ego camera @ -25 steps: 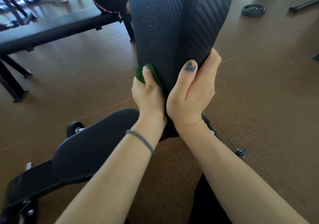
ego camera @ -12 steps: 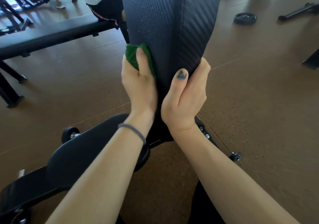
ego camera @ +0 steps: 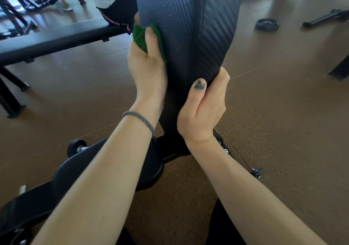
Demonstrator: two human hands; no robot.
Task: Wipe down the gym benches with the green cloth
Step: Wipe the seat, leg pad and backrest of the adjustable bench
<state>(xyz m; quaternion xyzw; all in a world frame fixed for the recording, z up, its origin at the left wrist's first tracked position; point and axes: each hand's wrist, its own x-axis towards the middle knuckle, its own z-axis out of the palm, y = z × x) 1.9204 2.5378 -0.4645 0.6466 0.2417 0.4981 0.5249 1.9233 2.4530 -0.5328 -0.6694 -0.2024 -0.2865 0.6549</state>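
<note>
The green cloth is bunched in the left hand, pinched under the thumb and pressed against the left flank of the raised backrest pad. The right hand is wrapped round the pad's lower right edge, thumb in front and fingers behind, so the pad is steadied from the opposite side. Droplets are seen on the textured vinyl above the cloth, so that stretch is judged not yet wiped. The cloth is judged light, soft and easily crumpled; it is best kept folded under thumb and palm so that a flat face meets the pad. The wet vinyl is likely slippery, and the pad stiff and hinged to the frame, so a bracing hold at its edge is advised. The seat pad lies below, beside 1 flat bench.
</note>
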